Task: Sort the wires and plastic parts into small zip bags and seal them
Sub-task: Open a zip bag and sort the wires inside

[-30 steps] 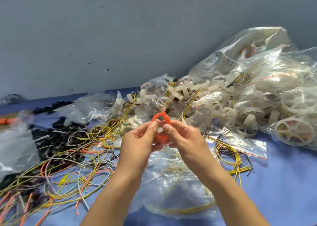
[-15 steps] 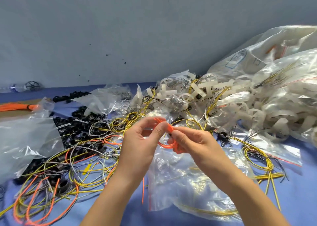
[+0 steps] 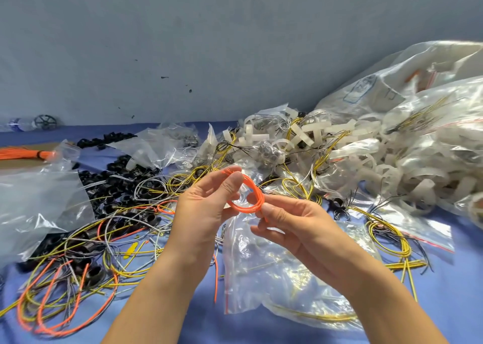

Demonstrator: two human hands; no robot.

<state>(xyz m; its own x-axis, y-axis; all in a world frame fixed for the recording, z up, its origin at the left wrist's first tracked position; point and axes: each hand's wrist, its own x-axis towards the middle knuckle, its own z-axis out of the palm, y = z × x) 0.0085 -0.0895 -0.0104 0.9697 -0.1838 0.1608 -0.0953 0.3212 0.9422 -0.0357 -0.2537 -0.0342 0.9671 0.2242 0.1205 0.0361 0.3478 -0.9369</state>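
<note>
Nearest the desk's (image 3: 449, 304) front edge, a clear zip bag (image 3: 277, 270) lies flat with yellow wires already inside. Its red-striped mouth faces left, and I cannot tell whether it is sealed. Just above it both hands hold one small orange wire coil (image 3: 245, 198) in the air. The left hand (image 3: 206, 207) pinches the coil's top between thumb and forefinger, its other fingers loosely curled behind. The right hand (image 3: 295, 226) pinches the lower right of the loop with its thumb and fingertips. The coil looks wound and ready to bag, though no open bag waits under it, so that step seems not yet done. Toward the front left corner sprawls a loose tangle of wires (image 3: 86, 254), yellow, orange and grey, plainly unsorted. To the right, a yellow wire coil (image 3: 389, 239) rests on another flat bag. Further back on the left lie a heap of black plastic parts (image 3: 122, 184) and a crumpled empty bag (image 3: 36, 207), with an orange wire bundle (image 3: 21, 153) at the far left edge. Along the back edge white plastic parts (image 3: 303, 134) are mixed with wires and small bags, and at the back right corner large bags of white wheels (image 3: 407, 166) are piled. Judging by these heaps, a few bags are filled and most of the sorting remains.
</note>
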